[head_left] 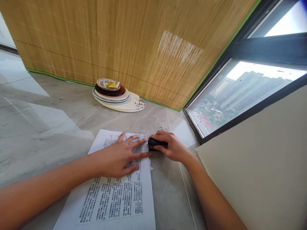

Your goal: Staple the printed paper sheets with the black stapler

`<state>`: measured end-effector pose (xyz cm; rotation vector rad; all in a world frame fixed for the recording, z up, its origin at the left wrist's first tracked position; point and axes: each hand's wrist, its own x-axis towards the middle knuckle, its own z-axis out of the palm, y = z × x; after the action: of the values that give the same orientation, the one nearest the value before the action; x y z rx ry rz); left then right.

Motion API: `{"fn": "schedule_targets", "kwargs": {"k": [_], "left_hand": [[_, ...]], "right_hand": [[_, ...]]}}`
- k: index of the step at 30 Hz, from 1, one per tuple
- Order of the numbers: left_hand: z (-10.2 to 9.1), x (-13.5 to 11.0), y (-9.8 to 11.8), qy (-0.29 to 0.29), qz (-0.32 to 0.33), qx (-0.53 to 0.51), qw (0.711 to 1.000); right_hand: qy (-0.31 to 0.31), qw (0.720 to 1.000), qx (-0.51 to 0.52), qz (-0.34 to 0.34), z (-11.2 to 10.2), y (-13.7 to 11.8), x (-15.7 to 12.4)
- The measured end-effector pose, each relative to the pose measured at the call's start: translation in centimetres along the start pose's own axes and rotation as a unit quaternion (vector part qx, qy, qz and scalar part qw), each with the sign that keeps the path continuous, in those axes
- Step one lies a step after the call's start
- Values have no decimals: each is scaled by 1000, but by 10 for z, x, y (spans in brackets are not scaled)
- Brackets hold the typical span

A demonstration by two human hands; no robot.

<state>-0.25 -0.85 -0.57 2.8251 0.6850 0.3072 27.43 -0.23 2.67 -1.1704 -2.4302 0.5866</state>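
Observation:
Printed sheets of paper [112, 204] lie on the grey marble surface in front of me, covered in dense lines of text. My left hand [122, 156] rests flat on the upper part of the paper, fingers spread. At the paper's upper right edge is a black stapler [155, 143], its front end meeting the sheet. My right hand [174, 147] grips the stapler from the right, fingers on top and thumb at the near side. The stapler's rear is hidden inside that hand.
A stack of plates [134, 103] with a small yellow packet [113, 84] on top stands near the bamboo blind [96, 38]. To the right are a dark-framed window [240, 95] and a pale wall [263, 166] close to my right arm.

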Motion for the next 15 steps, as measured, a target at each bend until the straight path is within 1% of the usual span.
{"fn": "schedule_targets", "kwargs": {"k": [6, 12, 15], "left_hand": [[0, 0, 0, -6, -3, -5, 1000], [4, 0, -3, 20, 11, -14, 1000], [3, 0, -3, 12, 6, -9, 1000]], "right_hand": [[-15, 999, -36, 9, 1, -5, 2], [-23, 990, -140, 8, 8, -15, 6], [-20, 986, -164, 9, 11, -16, 6]]}}
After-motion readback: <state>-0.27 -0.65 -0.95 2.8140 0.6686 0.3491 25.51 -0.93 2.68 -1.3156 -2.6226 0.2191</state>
